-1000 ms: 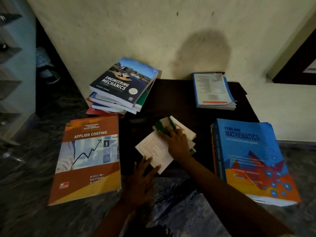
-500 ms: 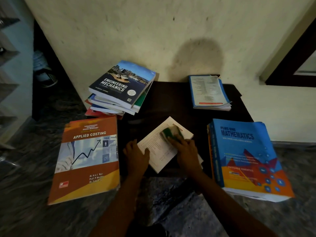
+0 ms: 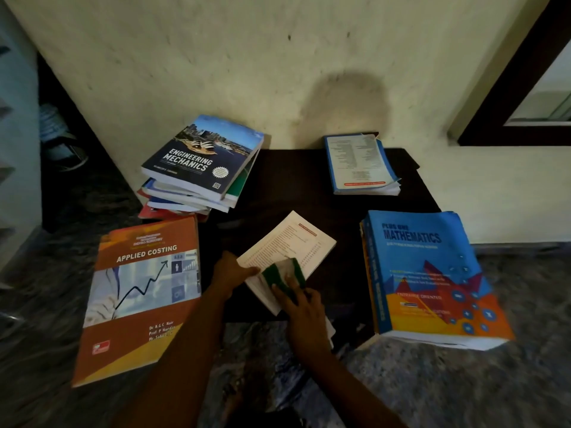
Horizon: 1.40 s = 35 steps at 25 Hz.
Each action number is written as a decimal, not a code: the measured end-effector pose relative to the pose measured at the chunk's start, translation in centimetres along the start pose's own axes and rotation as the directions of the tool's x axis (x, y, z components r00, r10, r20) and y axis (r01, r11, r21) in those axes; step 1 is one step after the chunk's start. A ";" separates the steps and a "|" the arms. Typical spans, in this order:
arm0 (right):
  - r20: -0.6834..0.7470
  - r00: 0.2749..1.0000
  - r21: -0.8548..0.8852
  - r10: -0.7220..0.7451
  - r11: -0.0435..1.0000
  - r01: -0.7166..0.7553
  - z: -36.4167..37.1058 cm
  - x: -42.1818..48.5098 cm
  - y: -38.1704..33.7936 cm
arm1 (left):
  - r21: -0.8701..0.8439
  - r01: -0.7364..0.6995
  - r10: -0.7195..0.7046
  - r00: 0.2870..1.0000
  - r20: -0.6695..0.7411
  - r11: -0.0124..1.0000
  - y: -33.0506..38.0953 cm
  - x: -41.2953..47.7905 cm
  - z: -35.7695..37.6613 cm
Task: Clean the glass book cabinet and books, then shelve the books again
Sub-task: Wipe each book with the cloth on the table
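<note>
The thin white book [image 3: 296,242] lies near the front edge of the tabletop [image 3: 293,180]. It is gripped at its left edge by the left hand [image 3: 230,273], and the green cloth [image 3: 282,273] is pressed onto it under the flat fingers of the right hand [image 3: 304,307]. If that grip is slackened, the book could be dragged over the front edge by a wipe. A corner caught by the cloth could be creased.

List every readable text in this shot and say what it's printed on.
"ENGINEERING MECHANICS": top book of the stack.
"APPLIED COSTING": orange book; its author lines are blurred.
"PLUS ONE MATHEMATICS", "ENTRANCE ORIENTED": blue book.
Too small to read: the print on the white book and the blue-edged book.
</note>
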State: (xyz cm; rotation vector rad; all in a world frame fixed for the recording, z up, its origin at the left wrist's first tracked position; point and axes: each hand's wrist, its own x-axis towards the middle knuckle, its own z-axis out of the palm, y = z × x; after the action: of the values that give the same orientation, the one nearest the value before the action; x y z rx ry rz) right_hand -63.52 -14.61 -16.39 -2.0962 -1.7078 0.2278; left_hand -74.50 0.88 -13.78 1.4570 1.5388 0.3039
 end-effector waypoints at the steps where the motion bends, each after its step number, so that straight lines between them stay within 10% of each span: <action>1: -0.025 1.000 0.027 -0.016 0.999 0.017 -0.4 -0.3 -0.2 | -0.098 0.001 0.001 1.000 0.013 0.995 0.2 -0.1 -0.1; 8: -0.015 0.946 -0.051 0.322 0.945 -0.323 -5.2 7.3 4.3 | -0.618 0.268 -0.209 0.963 0.167 0.739 -0.1 -2.4 0.2; 15: -0.086 0.996 0.051 -0.014 0.999 0.018 0.2 -0.5 0.5 | -0.663 0.250 -0.201 0.968 0.151 0.705 0.5 -3.7 0.3; 23: -0.405 0.912 0.322 -0.070 0.922 0.214 -6.7 2.2 -2.9 | -0.738 -0.034 -0.034 0.996 -0.077 0.674 2.0 -10.4 -6.1; 32: -0.205 0.822 0.293 -0.531 0.768 0.569 -4.3 6.0 -10.4 | -0.902 -0.175 -0.255 0.922 -0.291 0.395 -9.0 -17.6 -14.2; 35: -0.097 0.821 0.357 -0.562 0.751 0.556 -2.5 6.4 -12.2 | -0.829 -0.138 -0.402 0.824 -0.400 0.541 -10.9 -16.4 -13.5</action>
State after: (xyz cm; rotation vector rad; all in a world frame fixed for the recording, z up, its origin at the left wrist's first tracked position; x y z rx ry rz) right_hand -72.00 -7.16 -8.12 -1.2422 -2.0287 0.3482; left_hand -94.41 -10.64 -7.35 0.4416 1.5635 1.2858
